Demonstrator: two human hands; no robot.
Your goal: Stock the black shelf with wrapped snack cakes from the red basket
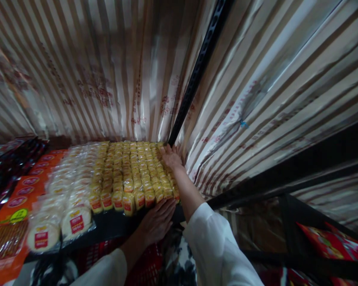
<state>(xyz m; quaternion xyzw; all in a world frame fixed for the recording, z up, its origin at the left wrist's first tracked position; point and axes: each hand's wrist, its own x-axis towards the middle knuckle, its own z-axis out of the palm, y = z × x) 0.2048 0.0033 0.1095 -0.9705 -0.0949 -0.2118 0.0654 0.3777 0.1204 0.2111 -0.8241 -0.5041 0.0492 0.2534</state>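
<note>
Rows of small yellow wrapped snack packs (131,167) with red and white labels stand tightly packed on a dark shelf (107,228). My left hand (158,220) lies with fingers stretched out against the front of the right-hand rows, near the shelf edge. At the back right corner of the rows, my right hand (171,157) touches the packs with its fingers extended, beside the black metal post. Neither hand is closed round a pack. Left of the yellow rows stand clear packs of round white flat cakes (76,220).
Orange snack packs (10,202) and dark glossy packs (14,163) fill the shelf's left side. Striped sheeting (113,71) hangs behind, with a perforated black post (193,75). Below are a red basket (146,264) and, on a lower right shelf, red packets (331,242).
</note>
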